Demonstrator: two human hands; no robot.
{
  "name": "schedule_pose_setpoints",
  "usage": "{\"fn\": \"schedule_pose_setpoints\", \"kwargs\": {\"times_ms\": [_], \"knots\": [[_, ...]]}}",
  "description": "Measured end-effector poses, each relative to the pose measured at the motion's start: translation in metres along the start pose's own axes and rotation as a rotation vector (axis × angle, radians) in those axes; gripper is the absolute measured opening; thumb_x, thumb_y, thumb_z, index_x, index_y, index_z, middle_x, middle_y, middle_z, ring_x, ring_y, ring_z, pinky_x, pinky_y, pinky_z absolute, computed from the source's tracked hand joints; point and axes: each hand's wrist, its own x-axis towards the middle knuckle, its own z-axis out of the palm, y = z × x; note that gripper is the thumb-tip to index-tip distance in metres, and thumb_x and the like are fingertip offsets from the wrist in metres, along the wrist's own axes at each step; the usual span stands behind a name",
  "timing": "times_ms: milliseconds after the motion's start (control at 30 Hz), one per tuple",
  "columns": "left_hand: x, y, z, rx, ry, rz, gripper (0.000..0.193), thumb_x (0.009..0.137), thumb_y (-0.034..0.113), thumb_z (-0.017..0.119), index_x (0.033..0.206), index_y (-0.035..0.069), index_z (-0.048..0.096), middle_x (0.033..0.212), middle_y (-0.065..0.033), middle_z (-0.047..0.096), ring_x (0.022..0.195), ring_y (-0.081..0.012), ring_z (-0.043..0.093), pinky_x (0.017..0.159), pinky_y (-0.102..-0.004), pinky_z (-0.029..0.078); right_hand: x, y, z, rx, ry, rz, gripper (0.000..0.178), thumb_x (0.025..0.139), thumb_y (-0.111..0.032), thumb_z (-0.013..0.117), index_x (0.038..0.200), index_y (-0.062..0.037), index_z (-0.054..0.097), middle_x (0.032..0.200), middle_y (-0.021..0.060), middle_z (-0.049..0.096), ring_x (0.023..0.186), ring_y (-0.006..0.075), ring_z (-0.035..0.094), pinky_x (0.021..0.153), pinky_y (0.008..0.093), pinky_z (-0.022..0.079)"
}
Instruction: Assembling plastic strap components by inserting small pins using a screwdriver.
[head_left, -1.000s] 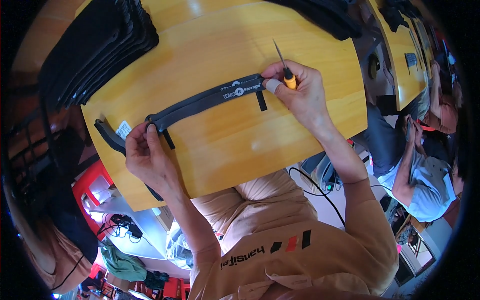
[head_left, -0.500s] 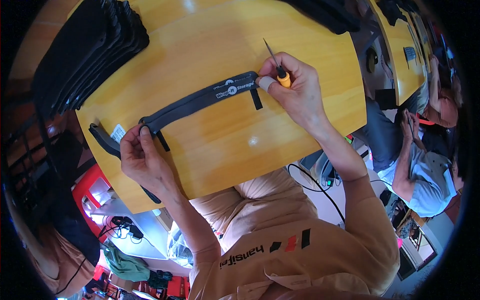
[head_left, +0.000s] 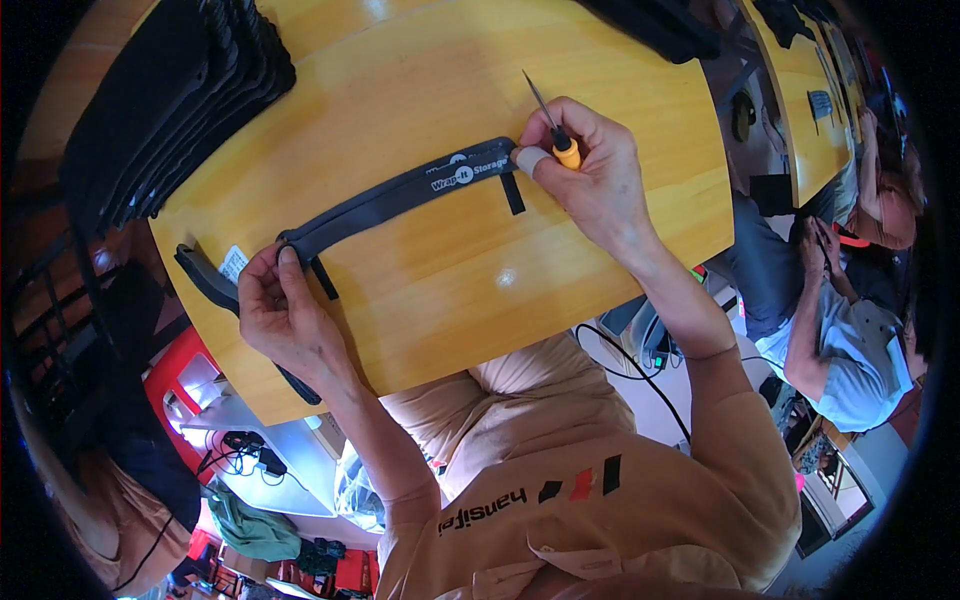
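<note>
A long black strap [head_left: 390, 199], which looks folded in two layers with white print near one end, is stretched over the wooden table. My left hand [head_left: 285, 310] pinches its left end between thumb and fingers. At the far end, my right hand [head_left: 600, 185] grips the strap by thumb and fingertip, a pale bandage round one digit. The same hand also holds a thin pointed tool with a yellow handle [head_left: 566, 150], its metal tip upward; whether it is an awl I cannot tell. Short black tabs [head_left: 513, 193] hang from the strap near both ends.
Stacked black straps [head_left: 160, 110] fill the table's far left. Another dark strap [head_left: 208, 275] with a white label [head_left: 233, 262] lies by my left hand. Black material [head_left: 650, 28] sits at the far edge. People work at the right, near a second table [head_left: 800, 100].
Both hands and the strap have shifted very slightly toward the far side. The grip on the strap and tool is the same.
</note>
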Motion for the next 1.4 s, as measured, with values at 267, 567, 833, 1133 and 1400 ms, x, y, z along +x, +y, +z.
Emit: {"fn": "schedule_pose_setpoints", "kwargs": {"times_ms": [267,567,833,1133,1400], "knots": [[0.0001,0.0025,0.0010,0.049,0.001,0.026,0.008,0.082,0.003,0.057,0.086,-0.003,0.060,0.072,-0.0044,0.059,0.065,-0.0077,0.051,0.061,-0.0186,0.040,0.0006,-0.0013,0.0004,-0.014,0.008,0.004,0.009,0.070,0.000,0.062,0.076,-0.0005,0.055,0.064,0.0038,0.055,0.061,0.0083,0.050,0.057,0.0227,0.042],[-0.0003,0.0036,0.0032,0.068,0.008,0.036,0.008,0.081,0.004,0.058,0.085,-0.003,0.060,0.071,-0.0044,0.058,0.064,-0.0078,0.051,0.060,-0.0184,0.040,0.0012,-0.0019,-0.0001,-0.020,-0.013,0.002,0.009,0.073,0.005,0.060,0.073,-0.0014,0.053,0.067,-0.0043,0.048,0.062,0.0024,0.041,0.056,0.0165,0.035],[0.0005,0.0009,0.0040,0.066,0.014,0.039,0.009,0.081,0.005,0.058,0.085,-0.003,0.059,0.070,-0.0033,0.057,0.062,-0.0076,0.048,0.059,-0.0191,0.039,0.0012,-0.0007,0.0028,-0.033,0.023,-0.011,0.008,0.071,0.003,0.061,0.075,-0.0005,0.054,0.063,0.0000,0.050,0.060,0.0054,0.045,0.056,0.0193,0.038],[-0.0014,0.0010,0.0034,0.156,0.026,0.071,0.009,0.080,0.005,0.058,0.085,-0.002,0.060,0.069,-0.0030,0.056,0.061,-0.0078,0.047,0.057,-0.0197,0.038,0.0000,-0.0002,0.0046,-0.065,0.061,-0.041,0.009,0.069,-0.001,0.061,0.075,-0.0001,0.055,0.061,0.0067,0.053,0.056,0.0111,0.048,0.054,0.0246,0.041],[0.0010,-0.0023,-0.0001,0.258,0.042,0.165,0.007,0.078,0.004,0.061,0.083,0.000,0.059,0.066,-0.0016,0.052,0.057,-0.0072,0.043,0.053,-0.0197,0.037,0.0007,-0.0025,0.0067,-0.106,0.067,-0.097,0.009,0.069,-0.002,0.060,0.076,0.0000,0.055,0.062,0.0108,0.054,0.055,0.0173,0.051,0.055,0.0278,0.042]]}}
